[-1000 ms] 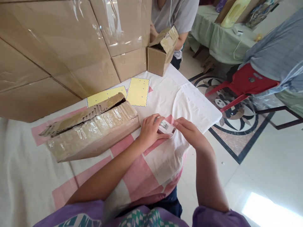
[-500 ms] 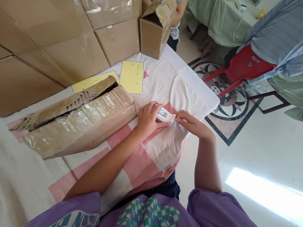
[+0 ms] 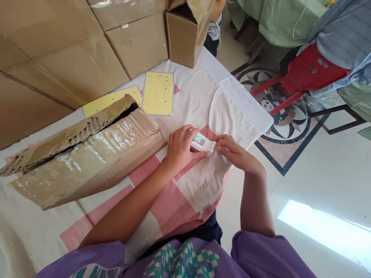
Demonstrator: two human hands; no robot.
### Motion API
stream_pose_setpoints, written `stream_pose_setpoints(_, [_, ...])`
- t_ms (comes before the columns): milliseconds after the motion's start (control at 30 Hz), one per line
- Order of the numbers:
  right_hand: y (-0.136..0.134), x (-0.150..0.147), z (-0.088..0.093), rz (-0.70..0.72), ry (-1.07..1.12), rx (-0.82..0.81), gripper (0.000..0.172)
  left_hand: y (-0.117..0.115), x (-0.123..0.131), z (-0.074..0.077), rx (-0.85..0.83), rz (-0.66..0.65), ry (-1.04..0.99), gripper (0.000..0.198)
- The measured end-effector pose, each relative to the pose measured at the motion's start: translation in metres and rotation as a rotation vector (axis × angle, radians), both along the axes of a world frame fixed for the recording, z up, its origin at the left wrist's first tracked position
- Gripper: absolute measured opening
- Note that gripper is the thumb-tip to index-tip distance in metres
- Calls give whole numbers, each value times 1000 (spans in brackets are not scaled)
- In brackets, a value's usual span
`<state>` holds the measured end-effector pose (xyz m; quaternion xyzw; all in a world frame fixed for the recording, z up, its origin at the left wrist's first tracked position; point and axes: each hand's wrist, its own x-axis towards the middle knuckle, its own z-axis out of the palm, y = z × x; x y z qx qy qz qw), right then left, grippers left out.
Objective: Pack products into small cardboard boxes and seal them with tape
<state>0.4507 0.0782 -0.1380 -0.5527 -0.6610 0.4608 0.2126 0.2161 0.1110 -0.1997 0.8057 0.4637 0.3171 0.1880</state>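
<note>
My left hand (image 3: 180,148) is wrapped round a small white box (image 3: 202,143) with a teal label, held just above the pink-and-white cloth (image 3: 199,181) on the table. My right hand (image 3: 233,151) pinches the box's right end with its fingertips. A long flattened cardboard box (image 3: 84,154) wrapped in clear tape lies just left of my left hand, its top flap partly open.
Two yellow cards (image 3: 158,93) lie behind the hands. Large taped cartons (image 3: 72,50) are stacked at the back. A small open carton (image 3: 185,33) stands at the far corner beside another person (image 3: 215,23). A red plastic chair (image 3: 307,73) is on the floor at right.
The view has dipped and shifted slightly. Both hands stay on the small white box, and my right fingers have closed in on its end.
</note>
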Motion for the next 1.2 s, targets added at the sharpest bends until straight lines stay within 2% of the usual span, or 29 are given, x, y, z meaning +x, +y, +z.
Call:
stream_pose_setpoints(167, [1, 1, -13, 32, -58, -13, 31, 1, 0, 1, 33, 2, 7, 82])
stream_pose_setpoints(333, [-6, 6, -21, 31, -78, 64, 33, 1, 0, -1, 38, -10, -10, 77])
stream_pose_setpoints(433, [-15, 11, -19, -67, 76, 62, 34, 3, 2, -6, 80, -22, -40, 82])
stream_pose_setpoints(500, [-23, 8, -10, -151, 154, 86, 34, 3, 3, -3, 173, -19, -114, 87])
stream_pose_setpoints(533, [-27, 4, -3, -175, 175, 113, 33, 1, 3, 2, 233, -27, -167, 86])
stream_pose_setpoints(600, [-37, -12, 16, -176, 180, 189, 29, -7, 1, 22, 330, -88, -284, 74])
stream_pose_setpoints(733, [-51, -60, 61, -32, 113, 388, 17, -31, -16, 87, 345, -265, -416, 40])
stream_pose_setpoints(833, [-54, -94, 87, 79, 62, 499, 16, -45, -43, 128, 429, -201, -368, 7])
stream_pose_setpoints(867, [-53, -103, 92, 103, 48, 526, 17, -49, -54, 136, 470, -161, -334, 5])
stream_pose_setpoints(1000, [-46, -134, 103, 209, 30, 622, 20, -63, -96, 152, 547, -40, -247, 23])
stream_pose_setpoints(1067, [-40, -148, 105, 257, 50, 658, 20, -69, -111, 155, 583, 14, -232, 23])
stream_pose_setpoints(1200, [-24, -174, 107, 263, 116, 697, 12, -69, -128, 152, 671, 114, -233, 22])
